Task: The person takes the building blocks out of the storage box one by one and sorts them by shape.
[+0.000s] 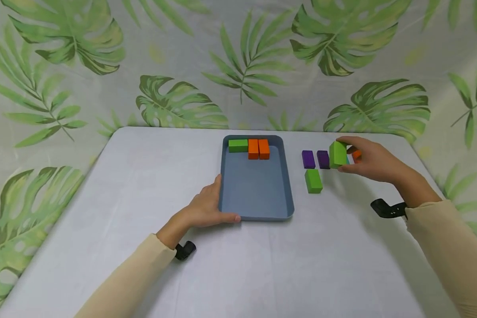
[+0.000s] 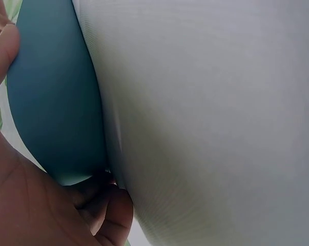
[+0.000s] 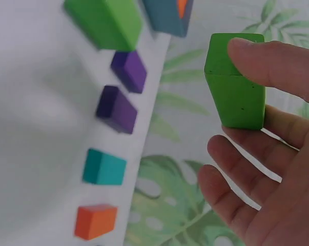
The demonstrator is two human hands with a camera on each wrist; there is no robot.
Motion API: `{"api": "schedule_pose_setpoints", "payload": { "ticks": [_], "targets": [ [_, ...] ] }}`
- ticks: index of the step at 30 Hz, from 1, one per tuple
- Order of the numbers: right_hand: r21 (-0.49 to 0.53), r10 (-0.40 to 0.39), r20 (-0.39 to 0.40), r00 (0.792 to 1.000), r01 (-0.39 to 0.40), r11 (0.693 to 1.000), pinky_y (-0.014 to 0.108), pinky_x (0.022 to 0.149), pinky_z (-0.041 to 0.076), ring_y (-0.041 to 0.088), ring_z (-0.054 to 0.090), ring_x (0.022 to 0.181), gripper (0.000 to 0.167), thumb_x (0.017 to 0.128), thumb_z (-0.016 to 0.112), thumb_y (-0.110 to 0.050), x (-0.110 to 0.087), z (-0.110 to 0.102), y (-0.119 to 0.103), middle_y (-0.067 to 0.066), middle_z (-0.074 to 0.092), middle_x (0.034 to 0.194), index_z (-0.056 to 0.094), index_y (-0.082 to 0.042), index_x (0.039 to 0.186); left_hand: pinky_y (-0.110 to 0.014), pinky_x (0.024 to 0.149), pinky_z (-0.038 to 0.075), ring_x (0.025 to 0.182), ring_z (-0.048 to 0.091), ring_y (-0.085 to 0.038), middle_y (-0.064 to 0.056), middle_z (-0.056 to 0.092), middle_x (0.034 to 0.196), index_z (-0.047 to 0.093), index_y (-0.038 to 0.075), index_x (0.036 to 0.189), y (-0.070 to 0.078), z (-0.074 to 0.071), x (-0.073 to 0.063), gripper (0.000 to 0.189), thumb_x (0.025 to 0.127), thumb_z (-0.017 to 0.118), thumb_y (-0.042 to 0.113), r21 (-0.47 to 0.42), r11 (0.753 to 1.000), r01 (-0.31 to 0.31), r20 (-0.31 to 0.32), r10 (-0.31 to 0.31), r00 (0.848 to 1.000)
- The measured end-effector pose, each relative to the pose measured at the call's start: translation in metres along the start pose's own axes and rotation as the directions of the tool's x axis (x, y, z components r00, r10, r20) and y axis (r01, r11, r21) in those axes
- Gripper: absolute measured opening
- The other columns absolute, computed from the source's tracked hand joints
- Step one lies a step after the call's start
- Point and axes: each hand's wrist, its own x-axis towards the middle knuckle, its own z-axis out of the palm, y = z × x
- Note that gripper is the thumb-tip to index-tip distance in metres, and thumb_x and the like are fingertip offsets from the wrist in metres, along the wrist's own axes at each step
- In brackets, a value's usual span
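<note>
A blue-grey tray [image 1: 256, 194] lies on the white table; a green block [image 1: 237, 145] and two orange blocks [image 1: 253, 149] sit along its back wall. My left hand [image 1: 204, 205] holds the tray's near left corner, thumb along the front wall and fingers by the left side; in the left wrist view the fingers [image 2: 113, 215] curl at its edge. Above the table, right of the tray, my right hand [image 1: 371, 159] pinches a green block [image 3: 236, 87] between thumb and fingers. Another green block [image 1: 313, 181] and two purple blocks [image 1: 308, 159] lie nearby.
A teal block [image 3: 104, 167] and an orange block [image 3: 96, 221] stand in the row past the purple ones, partly hidden behind my right hand in the head view. A leaf-patterned cloth [image 1: 246, 66] hangs behind the table [image 1: 262, 265].
</note>
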Motion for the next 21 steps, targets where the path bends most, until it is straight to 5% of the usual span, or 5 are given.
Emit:
{"api": "schedule_pose_setpoints", "payload": {
  "ticks": [11, 21],
  "targets": [
    [0.038, 0.028, 0.017, 0.999, -0.029, 0.999, 0.061, 0.096, 0.046, 0.046, 0.056, 0.119, 0.075, 0.087, 0.076, -0.021, -0.006, 0.016, 0.025, 0.026, 0.056, 0.134, 0.037, -0.004, 0.149, -0.056, 0.117, 0.031, 0.150, 0.025, -0.039, -0.021, 0.017, 0.165, -0.007, 0.001, 0.158, 0.002, -0.003, -0.001, 0.130, 0.076, 0.076, 0.057, -0.001, 1.000, 0.013, 0.010, -0.013, 1.000],
    [0.064, -0.053, 0.054, 0.997, 0.049, 0.997, 0.059, 0.093, 0.049, 0.042, 0.058, 0.116, 0.077, 0.084, 0.080, -0.018, -0.007, 0.038, 0.039, 0.025, 0.048, 0.144, 0.041, 0.000, 0.148, -0.055, 0.116, 0.031, 0.149, 0.027, -0.039, -0.021, 0.019, 0.164, -0.007, 0.001, 0.158, 0.003, -0.002, -0.001, 0.130, 0.076, 0.077, 0.057, 0.007, 1.000, 0.019, 0.016, -0.020, 1.000]
  ]
}}
